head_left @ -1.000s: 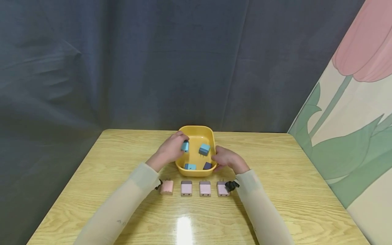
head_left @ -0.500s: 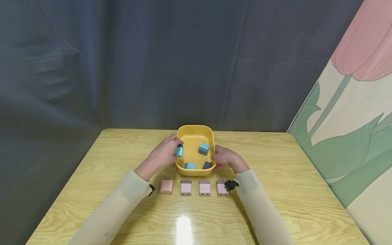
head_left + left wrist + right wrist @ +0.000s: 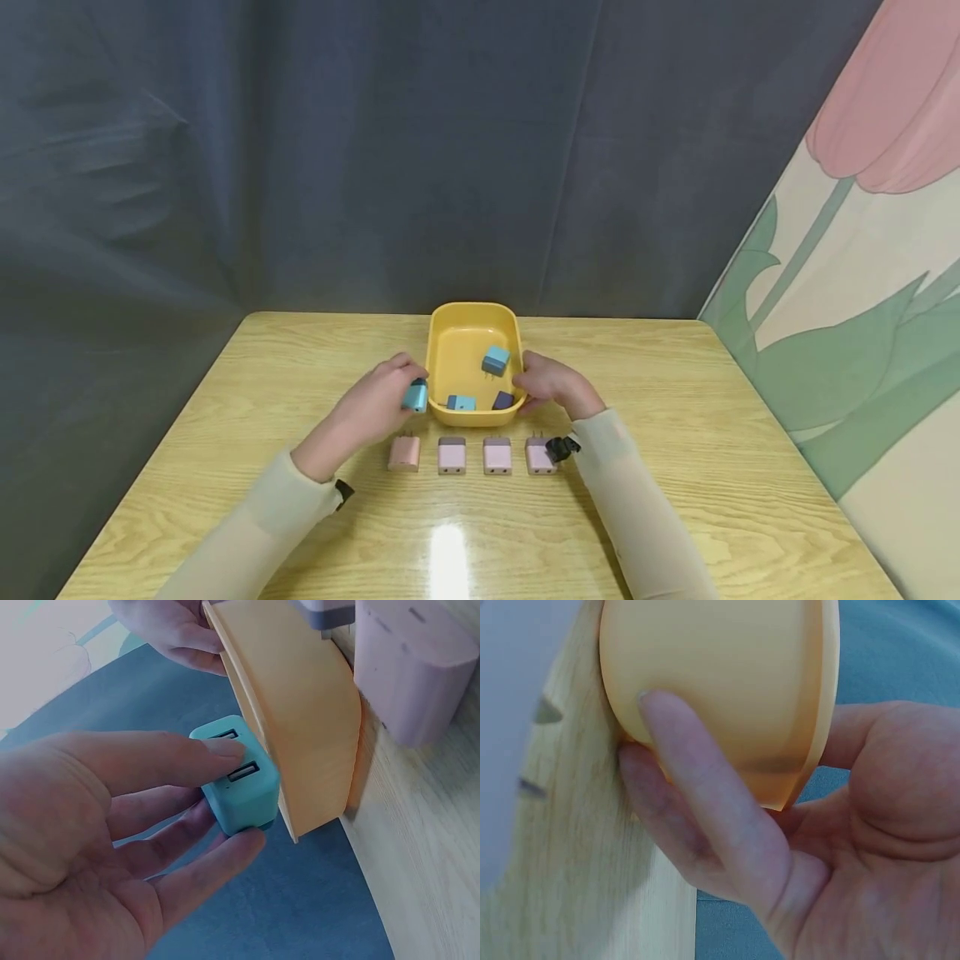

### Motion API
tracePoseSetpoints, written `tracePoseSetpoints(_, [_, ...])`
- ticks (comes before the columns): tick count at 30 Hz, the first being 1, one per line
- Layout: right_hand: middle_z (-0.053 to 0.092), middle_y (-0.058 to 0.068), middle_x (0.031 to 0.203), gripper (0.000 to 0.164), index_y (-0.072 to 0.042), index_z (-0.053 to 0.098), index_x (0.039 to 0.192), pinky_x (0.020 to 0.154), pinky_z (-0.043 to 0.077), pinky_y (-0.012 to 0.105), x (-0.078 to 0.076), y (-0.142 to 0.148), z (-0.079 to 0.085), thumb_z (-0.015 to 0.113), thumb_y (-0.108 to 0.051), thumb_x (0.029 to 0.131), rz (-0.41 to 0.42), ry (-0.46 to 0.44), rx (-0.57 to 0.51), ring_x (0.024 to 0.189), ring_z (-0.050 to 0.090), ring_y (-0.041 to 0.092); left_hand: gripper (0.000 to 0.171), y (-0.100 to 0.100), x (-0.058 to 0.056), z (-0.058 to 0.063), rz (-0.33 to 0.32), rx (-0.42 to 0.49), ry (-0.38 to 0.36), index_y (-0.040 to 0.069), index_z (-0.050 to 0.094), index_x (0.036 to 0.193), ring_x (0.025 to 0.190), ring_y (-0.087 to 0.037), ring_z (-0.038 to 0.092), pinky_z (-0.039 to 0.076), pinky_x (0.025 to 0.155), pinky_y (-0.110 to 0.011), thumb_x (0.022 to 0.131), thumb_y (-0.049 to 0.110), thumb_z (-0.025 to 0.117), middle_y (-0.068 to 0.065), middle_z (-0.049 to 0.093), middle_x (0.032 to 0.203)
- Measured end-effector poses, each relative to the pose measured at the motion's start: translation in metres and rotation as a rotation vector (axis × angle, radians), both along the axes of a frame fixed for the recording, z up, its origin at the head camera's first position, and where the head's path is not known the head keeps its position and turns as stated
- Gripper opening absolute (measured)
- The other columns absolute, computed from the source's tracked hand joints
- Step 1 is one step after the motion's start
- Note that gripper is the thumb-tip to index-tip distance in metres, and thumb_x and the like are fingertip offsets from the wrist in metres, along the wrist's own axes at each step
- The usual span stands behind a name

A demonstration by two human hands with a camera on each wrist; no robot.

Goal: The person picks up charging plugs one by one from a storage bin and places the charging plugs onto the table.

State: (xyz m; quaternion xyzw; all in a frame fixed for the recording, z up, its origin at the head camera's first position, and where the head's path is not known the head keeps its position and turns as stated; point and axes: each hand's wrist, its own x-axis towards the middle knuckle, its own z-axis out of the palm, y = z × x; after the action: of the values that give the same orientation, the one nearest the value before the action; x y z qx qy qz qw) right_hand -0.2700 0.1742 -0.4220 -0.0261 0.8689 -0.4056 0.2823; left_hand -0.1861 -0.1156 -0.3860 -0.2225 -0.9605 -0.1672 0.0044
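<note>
My left hand (image 3: pixel 373 407) pinches a turquoise USB charger (image 3: pixel 251 801) between thumb and fingertips, just off the left side of a yellow plastic bin (image 3: pixel 474 420). Two USB ports on the charger's end face show in the left wrist view. At the bin's right side, my right hand (image 3: pixel 553 386) grips the wall, thumb over the rim and fingers against the outside (image 3: pixel 720 667). Inside the bin lie a blue charger (image 3: pixel 496 360) with its prongs showing, another blue charger (image 3: pixel 461 402) near the front, and a dark navy charger (image 3: pixel 503 401) in the front right corner.
In front of the bin a row of chargers lies on the wooden table (image 3: pixel 315 542): a pink one (image 3: pixel 404 453) at the left, then lilac ones (image 3: pixel 452 456). The right wrist's black camera mount (image 3: pixel 562 448) overlaps the rightmost charger. A dark curtain (image 3: pixel 405 158) hangs behind.
My left hand has carried the turquoise charger out of the bin, leftward and toward me over its left rim. The right hand keeps its grip on the bin, which stays in place.
</note>
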Motion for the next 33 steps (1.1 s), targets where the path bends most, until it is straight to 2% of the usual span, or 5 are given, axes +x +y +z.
tracePoseSetpoints(8, [0.061, 0.025, 0.135, 0.048, 0.006, 0.042, 0.152, 0.088, 0.069, 0.039, -0.001, -0.001, 0.000, 0.050, -0.008, 0.106, 0.003, 0.010, 0.004, 0.108, 0.073, 0.030, 0.051, -0.006, 0.026, -0.002, 0.015, -0.019, -0.093, 0.001, 0.071, 0.137, 0.105, -0.021, 0.064, 0.062, 0.090, -0.036, 0.088, 0.005, 0.088, -0.009, 0.069, 0.131])
tracePoseSetpoints(14, [0.061, 0.024, 0.138, 0.051, 0.004, 0.042, 0.154, 0.091, 0.068, 0.042, -0.001, 0.000, -0.002, 0.051, -0.008, 0.105, 0.007, 0.007, -0.003, 0.112, 0.071, 0.030, 0.051, -0.008, 0.046, -0.004, -0.031, -0.020, -0.160, 0.001, 0.073, 0.131, 0.104, -0.020, 0.066, 0.065, 0.090, -0.039, 0.084, 0.004, 0.092, -0.008, 0.070, 0.125])
tracePoseSetpoints(21, [0.060, 0.024, 0.137, 0.048, 0.003, 0.043, 0.151, 0.092, 0.068, 0.042, 0.000, 0.000, -0.002, 0.050, -0.007, 0.105, 0.006, 0.010, -0.013, 0.111, 0.070, 0.030, 0.045, -0.006, 0.056, -0.001, -0.078, -0.013, -0.124, -0.001, 0.076, 0.120, 0.098, -0.022, 0.066, 0.064, 0.084, -0.038, 0.078, -0.012, 0.089, -0.010, 0.071, 0.115])
tracePoseSetpoints(25, [0.060, 0.024, 0.136, 0.047, 0.003, 0.043, 0.151, 0.092, 0.068, 0.043, 0.001, 0.001, 0.000, 0.050, -0.007, 0.106, 0.003, 0.003, -0.014, 0.110, 0.069, 0.029, 0.045, -0.004, 0.062, -0.001, -0.085, -0.051, -0.142, -0.001, 0.076, 0.118, 0.100, -0.024, 0.068, 0.066, 0.086, -0.040, 0.077, -0.013, 0.088, -0.011, 0.071, 0.115])
tracePoseSetpoints(33, [0.061, 0.024, 0.134, 0.047, 0.004, 0.043, 0.151, 0.091, 0.068, 0.041, 0.001, 0.000, 0.001, 0.050, -0.008, 0.106, 0.008, 0.012, 0.015, 0.107, 0.071, 0.028, 0.037, 0.004, 0.074, -0.002, -0.100, -0.130, -0.218, 0.002, 0.077, 0.110, 0.093, -0.019, 0.069, 0.065, 0.083, -0.035, 0.079, -0.018, 0.083, -0.008, 0.072, 0.109])
